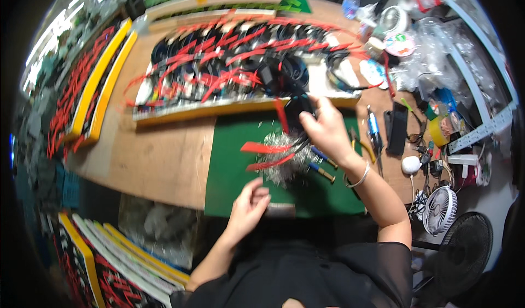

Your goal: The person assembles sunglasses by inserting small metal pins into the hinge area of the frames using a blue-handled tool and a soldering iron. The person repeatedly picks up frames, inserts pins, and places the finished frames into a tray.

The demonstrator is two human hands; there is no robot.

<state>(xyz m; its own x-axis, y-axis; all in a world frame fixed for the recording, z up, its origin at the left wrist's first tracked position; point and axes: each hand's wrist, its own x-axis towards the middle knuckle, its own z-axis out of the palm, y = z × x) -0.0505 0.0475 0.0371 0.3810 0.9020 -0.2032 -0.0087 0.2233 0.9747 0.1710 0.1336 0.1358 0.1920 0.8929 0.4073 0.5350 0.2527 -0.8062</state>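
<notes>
My right hand grips a black part with black cables and red strips trailing from it. Motion blurs this piece, so its exact kind does not show. It hangs between the tray and a green mat. Lower on the mat's near side, my left hand is loosely curled, with fingers apart and nothing in it. A pile of small shiny metal pieces lies on the mat between my hands. Two blue-handled screwdrivers rest beside the pile, below my right wrist.
Beyond the mat stands a yellow-edged white tray full of similar black parts with red strips. More loaded trays stand at left. Yellow-handled pliers, a blue electric screwdriver, a small white fan and plastic bags are at right.
</notes>
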